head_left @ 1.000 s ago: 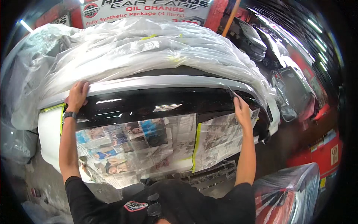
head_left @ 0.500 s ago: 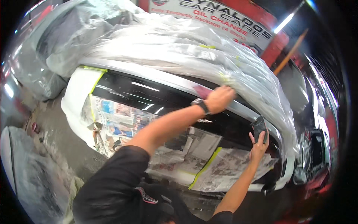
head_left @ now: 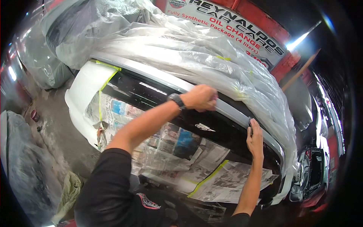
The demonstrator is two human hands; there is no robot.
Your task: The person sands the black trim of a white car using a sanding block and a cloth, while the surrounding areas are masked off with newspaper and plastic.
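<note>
The silver strip (head_left: 233,112) lies along the black panel's (head_left: 227,132) upper edge, exposed between the hands. Left hand (head_left: 200,98): on strip, fingers curled around a mostly hidden pink pad (head_left: 214,97). Right hand (head_left: 255,140): at strip, fingers extended, close together; grip cannot be determined. Beyond: plastic sheeting (head_left: 189,45).

1. A lit tube lamp (head_left: 303,41) at the upper right glared white, with bluish flare beside it;
2. plastic sheeting (head_left: 170,49) shone pale and bright, its folds softly shaded;
3. the black panel (head_left: 228,130) threw back white streaks;
4. the far right was dim;
5. fisheye distortion bent straight edges; black filled the corners; the middle was fairly sharp.
</note>
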